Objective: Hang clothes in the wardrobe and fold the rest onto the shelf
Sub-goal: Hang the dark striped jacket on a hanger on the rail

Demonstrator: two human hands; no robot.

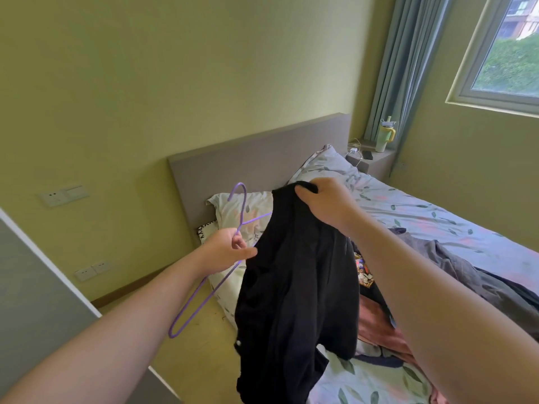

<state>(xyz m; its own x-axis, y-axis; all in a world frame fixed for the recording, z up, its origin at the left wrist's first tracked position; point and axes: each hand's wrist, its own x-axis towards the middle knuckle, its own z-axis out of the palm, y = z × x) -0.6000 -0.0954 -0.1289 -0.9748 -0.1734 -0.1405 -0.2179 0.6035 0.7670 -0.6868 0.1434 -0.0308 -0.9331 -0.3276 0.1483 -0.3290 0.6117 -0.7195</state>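
A black garment [294,287] hangs in the air over the bed's near edge. My right hand [323,202] grips its top edge from above. My left hand [226,252] holds a purple wire hanger [204,290] at its neck, just left of the garment. One hanger arm runs into the garment at its upper left and is hidden there; the other arm points down toward the floor. More clothes lie on the bed: a pink piece [376,325], a grey one [455,266] and a printed dark one [364,272].
The bed [437,217] with a floral cover fills the right side, two pillows [242,211] at the grey headboard [256,161]. A white panel edge [43,258] stands at the left. A ledge by the curtain holds a tumbler [385,137] and a phone.
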